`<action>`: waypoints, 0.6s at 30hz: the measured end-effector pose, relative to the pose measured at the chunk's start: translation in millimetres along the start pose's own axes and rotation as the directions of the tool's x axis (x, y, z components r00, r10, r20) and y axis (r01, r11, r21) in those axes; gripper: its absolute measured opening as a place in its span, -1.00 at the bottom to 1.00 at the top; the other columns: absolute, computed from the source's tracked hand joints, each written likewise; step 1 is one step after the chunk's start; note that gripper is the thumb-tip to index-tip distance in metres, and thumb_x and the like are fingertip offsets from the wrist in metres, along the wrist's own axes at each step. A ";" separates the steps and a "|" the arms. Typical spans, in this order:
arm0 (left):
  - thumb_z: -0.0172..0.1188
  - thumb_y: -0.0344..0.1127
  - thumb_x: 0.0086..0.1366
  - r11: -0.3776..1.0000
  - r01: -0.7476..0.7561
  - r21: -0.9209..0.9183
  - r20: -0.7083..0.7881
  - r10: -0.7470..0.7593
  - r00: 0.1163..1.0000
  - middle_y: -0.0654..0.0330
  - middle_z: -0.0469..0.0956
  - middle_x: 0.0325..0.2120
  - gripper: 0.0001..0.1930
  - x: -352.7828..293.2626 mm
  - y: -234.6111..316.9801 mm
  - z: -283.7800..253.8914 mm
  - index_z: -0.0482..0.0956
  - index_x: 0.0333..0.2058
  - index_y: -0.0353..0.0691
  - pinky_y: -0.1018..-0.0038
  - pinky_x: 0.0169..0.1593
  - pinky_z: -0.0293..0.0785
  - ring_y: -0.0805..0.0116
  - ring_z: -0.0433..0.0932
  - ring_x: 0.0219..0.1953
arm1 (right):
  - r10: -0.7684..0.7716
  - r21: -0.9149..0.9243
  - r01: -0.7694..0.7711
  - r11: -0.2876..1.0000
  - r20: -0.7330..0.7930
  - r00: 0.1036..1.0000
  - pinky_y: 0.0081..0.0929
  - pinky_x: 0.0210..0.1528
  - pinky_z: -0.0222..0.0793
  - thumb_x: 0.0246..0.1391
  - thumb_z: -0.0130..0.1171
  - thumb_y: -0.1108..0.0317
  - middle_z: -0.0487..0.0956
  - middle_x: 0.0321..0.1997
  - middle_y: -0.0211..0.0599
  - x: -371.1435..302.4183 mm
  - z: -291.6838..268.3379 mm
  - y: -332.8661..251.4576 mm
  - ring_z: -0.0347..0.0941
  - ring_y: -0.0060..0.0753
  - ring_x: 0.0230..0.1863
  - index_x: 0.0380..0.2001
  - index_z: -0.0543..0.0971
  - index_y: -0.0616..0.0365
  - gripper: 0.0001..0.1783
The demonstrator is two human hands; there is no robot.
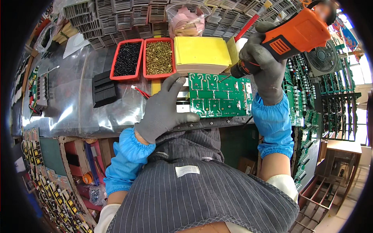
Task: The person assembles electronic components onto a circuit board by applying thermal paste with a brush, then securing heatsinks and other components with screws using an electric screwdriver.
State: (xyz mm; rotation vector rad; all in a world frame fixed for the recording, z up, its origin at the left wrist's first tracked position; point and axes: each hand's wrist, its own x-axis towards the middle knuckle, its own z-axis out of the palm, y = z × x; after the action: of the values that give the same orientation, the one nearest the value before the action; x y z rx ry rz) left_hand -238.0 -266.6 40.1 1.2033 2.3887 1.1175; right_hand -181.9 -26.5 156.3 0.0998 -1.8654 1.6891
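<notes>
A green circuit board point(219, 94) lies solder side up at the front edge of the bench. My left hand point(163, 106), in a grey glove, spans the board's left end, thumb and fingers spread apart against its edge. In my gloved right hand point(266, 64) is an orange and black power screwdriver point(291, 35), held tilted. Its thin bit point(225, 79) points down at the upper part of the board; whether the tip touches a screw is too small to tell. Just left of my left fingers, a red wire with a white connector point(140, 91) shows.
Behind the board stand a red tray of black screws point(127, 58), a red tray of brass-coloured parts point(159, 56) and a stack of yellow sheets point(202, 50). Black blocks point(104, 88) lie to the left. Stacked metal pieces point(124, 15) line the back; many circuit boards point(295, 93) stand at right.
</notes>
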 end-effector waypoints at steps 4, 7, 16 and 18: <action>0.48 0.30 -0.22 1.000 -0.005 -0.021 -0.015 0.004 1.000 -0.01 0.26 0.29 0.12 -0.6 -1.6 0.3 0.31 0.26 -0.27 0.18 0.19 0.44 -0.04 0.42 0.22 | -0.030 0.014 0.031 0.999 -0.050 0.998 -0.45 -0.41 0.46 -0.07 0.19 0.47 0.52 -0.46 -0.37 3.5 -0.4 1.4 0.48 -0.50 -0.50 0.05 0.42 0.27 -0.47; 0.51 0.25 -0.22 0.999 -0.024 -0.039 -0.036 0.022 0.999 -0.02 0.27 0.28 0.11 -3.5 -1.7 0.3 0.31 0.26 -0.27 0.18 0.22 0.42 -0.05 0.40 0.23 | -0.031 -0.014 0.030 0.999 -0.061 0.998 -0.46 -0.39 0.48 -0.07 0.18 0.48 0.52 -0.46 -0.35 7.0 3.8 -1.9 0.50 -0.48 -0.50 0.23 0.26 0.40 -0.27; 0.47 0.29 -0.21 0.992 -0.127 0.014 -0.081 0.128 0.989 0.01 0.27 0.26 0.10 -3.9 -11.6 7.6 0.28 0.26 -0.19 0.16 0.05 0.53 -0.07 0.55 0.04 | -0.309 -0.211 0.248 0.945 -0.339 0.888 -0.52 -0.44 0.44 0.07 0.22 0.41 0.54 -0.42 -0.31 -30.5 -41.9 -81.3 0.51 -0.47 -0.51 -0.02 0.42 0.29 -0.59; 0.44 0.32 -0.18 0.995 -0.093 0.030 -0.049 0.094 0.994 -0.01 0.27 0.26 0.10 -1.6 -9.3 5.3 0.28 0.26 -0.22 0.16 0.06 0.52 -0.08 0.54 0.05 | -0.297 -0.312 0.173 0.934 -0.411 0.862 -0.52 -0.45 0.43 0.09 0.23 0.37 0.54 -0.41 -0.32 -41.9 -67.5 -78.7 0.50 -0.48 -0.52 -0.07 0.43 0.27 -0.64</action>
State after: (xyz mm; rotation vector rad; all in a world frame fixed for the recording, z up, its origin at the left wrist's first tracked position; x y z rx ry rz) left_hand -239.7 -268.4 29.6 1.3236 2.4153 1.1593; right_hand -87.1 7.3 205.0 -0.1575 -1.6240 1.1576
